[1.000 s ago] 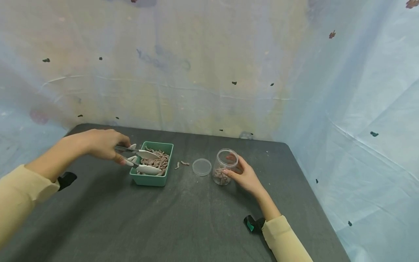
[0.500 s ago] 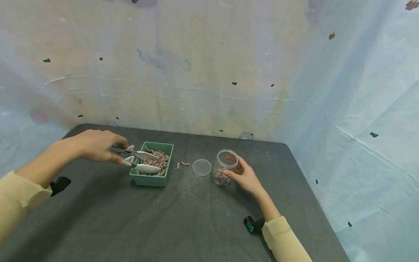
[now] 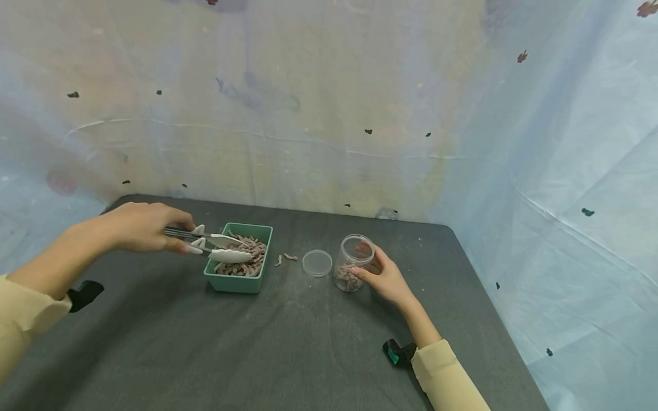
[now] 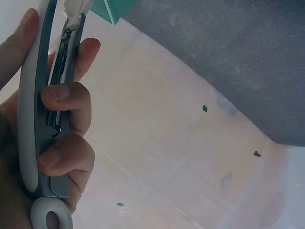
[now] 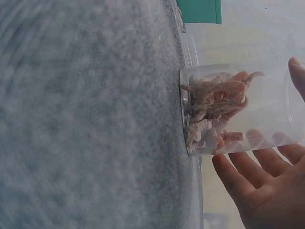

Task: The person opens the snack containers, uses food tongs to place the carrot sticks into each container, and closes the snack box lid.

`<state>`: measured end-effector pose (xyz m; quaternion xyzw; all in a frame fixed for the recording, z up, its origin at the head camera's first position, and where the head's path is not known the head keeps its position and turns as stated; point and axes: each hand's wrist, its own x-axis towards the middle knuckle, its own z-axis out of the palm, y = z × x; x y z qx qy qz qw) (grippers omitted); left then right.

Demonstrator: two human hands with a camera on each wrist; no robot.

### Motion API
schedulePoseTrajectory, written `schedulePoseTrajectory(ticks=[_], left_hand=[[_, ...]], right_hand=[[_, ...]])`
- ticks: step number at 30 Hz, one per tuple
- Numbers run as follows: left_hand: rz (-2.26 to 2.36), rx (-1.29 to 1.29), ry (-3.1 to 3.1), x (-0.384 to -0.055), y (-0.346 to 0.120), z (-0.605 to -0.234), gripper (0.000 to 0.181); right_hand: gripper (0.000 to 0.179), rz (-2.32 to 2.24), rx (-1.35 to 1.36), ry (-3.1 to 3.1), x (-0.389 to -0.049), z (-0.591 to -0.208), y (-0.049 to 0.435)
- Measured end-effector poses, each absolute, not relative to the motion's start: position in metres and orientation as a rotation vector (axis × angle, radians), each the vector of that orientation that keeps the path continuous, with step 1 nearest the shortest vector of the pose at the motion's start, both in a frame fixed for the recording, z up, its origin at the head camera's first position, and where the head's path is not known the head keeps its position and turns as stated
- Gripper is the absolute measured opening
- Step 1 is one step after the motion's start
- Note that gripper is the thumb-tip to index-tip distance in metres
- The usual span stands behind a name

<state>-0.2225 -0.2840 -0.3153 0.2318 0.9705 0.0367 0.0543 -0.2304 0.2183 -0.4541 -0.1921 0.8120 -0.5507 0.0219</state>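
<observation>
A pair of tongs (image 3: 231, 256) with white scalloped tips is gripped by my left hand (image 3: 146, 229). Its tips are spread apart over a green rectangular box (image 3: 235, 284) filled with small brownish, worm-like pieces (image 3: 253, 251). The left wrist view shows fingers curled round the tongs' grey-and-white handle (image 4: 29, 119). On the right, my right hand (image 3: 386, 279) holds a clear plastic jar (image 3: 354, 257) that stands upright and uncapped on the table. In the right wrist view, similar pieces (image 5: 219, 98) lie heaped in the jar's lower part, with the thumb and fingers on opposite sides.
A round clear lid (image 3: 317, 263) lies flat just left of the jar. Two loose pieces (image 3: 290, 257) lie between the lid and the green box. The dark table (image 3: 298, 354) ends at a hanging pale sheet (image 3: 319, 114) behind and on the right.
My left hand has drawn back to the left with the tongs, and their tips have risen slightly over the box. The right hand and jar have stayed put.
</observation>
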Motion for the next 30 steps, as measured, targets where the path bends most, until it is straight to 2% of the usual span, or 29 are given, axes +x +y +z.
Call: schedulePoseTrajectory(ticks=[30], left_hand=[[0.562,0.629,3.009,-0.211,-0.297,-0.321,0.050]], right_hand=[[0.075,-1.706,-0.564,2.513,-0.230,-0.453,0.218]])
